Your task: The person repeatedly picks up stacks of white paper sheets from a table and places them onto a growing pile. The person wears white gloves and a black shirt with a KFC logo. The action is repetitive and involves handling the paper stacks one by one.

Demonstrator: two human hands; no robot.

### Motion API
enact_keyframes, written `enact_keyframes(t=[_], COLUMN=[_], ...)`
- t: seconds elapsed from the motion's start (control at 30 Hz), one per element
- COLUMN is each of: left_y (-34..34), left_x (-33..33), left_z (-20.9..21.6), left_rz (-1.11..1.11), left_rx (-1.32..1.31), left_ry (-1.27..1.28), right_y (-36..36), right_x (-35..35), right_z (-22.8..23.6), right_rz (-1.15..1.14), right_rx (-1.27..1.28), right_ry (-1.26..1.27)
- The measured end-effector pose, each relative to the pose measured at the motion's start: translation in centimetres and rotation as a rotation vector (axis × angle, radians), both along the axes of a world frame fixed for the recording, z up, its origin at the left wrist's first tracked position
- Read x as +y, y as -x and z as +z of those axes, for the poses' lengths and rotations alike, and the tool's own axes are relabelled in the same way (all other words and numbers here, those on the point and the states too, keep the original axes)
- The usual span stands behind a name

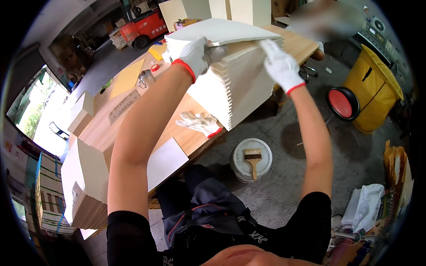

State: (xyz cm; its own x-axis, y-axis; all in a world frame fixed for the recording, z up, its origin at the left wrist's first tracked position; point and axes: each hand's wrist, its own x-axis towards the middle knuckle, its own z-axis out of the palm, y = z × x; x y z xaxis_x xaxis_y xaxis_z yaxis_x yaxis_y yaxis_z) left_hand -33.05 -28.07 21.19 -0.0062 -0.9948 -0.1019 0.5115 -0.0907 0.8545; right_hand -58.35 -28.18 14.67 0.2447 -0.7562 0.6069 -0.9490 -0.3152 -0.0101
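Note:
A tall stack of white sheets (253, 80) stands on the wooden table, its left edge stepped in thick layers. My left hand (195, 57), in a white knit glove with a red cuff, grips the near edge of the raised top sheet (226, 30). Beneath that sheet a gap shows above the rest of the stack. My right hand (282, 66), gloved alike, is at the stack's right side with its fingers stretched out toward the upper edge; motion smears the fingertips. On the table below the stack lies a spare white glove (198, 123).
A lidded white bucket (262, 175) bears a wide brush (253, 160) on the floor. The wooden table (177, 106) also holds a glass jar (145, 79) and stacked boards (86, 177). A red-seated stool (341, 103) stands right, beside a yellow bag (370, 88). A red forklift (144, 27) is behind.

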Motion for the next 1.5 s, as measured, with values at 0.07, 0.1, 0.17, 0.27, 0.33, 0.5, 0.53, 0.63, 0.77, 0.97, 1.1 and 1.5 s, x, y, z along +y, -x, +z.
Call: enact_keyframes(t=[0.07,0.1,0.17,0.27,0.33,0.5,0.53,0.63,0.77,0.97,1.1,1.5], left_y=[-1.1,-2.2,-5.6,-12.4,-18.6,-28.5,-29.5,-33.7,-37.2,-35.7,-32.5,-30.4], left_x=[-0.3,0.3,2.0,6.1,10.4,20.1,22.4,27.7,30.1,30.6,33.7,36.9], left_z=[-0.1,-0.2,-0.7,-2.9,-4.3,-11.5,-12.8,-18.0,-24.6,-25.4,-25.1,-28.2], left_rz=[-0.04,-0.036,-0.008,0.046,0.086,0.332,0.359,0.415,0.367,0.324,0.472,0.452], left_rx=[0.139,0.113,0.064,0.064,0.034,-0.209,-0.25,-0.452,-0.42,-0.996,-1.803,-1.788], left_ry=[-0.022,-0.003,0.036,-0.027,-0.123,-0.178,-0.135,-0.143,-0.302,-0.634,-0.506,-0.302], right_y=[3.2,3.4,2.4,-3.7,-9.3,-17.2,-19.7,-27.1,-31.7,-31.6,-30.3,-28.4], right_x=[-1.7,-1.7,0.6,7.5,11.9,8.4,7.6,5.9,6.2,4.9,8.6,13.2], right_z=[0.8,1.3,0.9,-0.8,-1.9,-9.0,-8.9,-13.6,-17.4,-21.4,-22.1,-23.1], right_rz=[-0.281,-0.356,-0.024,0.411,0.589,0.895,0.574,0.523,0.735,0.61,0.578,0.667], right_rx=[0.008,-0.003,-0.228,-0.576,-0.792,-1.477,-1.682,-1.178,-0.786,-0.414,-0.186,-0.012], right_ry=[-0.073,-0.042,0.111,-0.23,-0.713,-1.332,-1.568,-1.533,-1.365,-1.255,-0.401,-0.234])
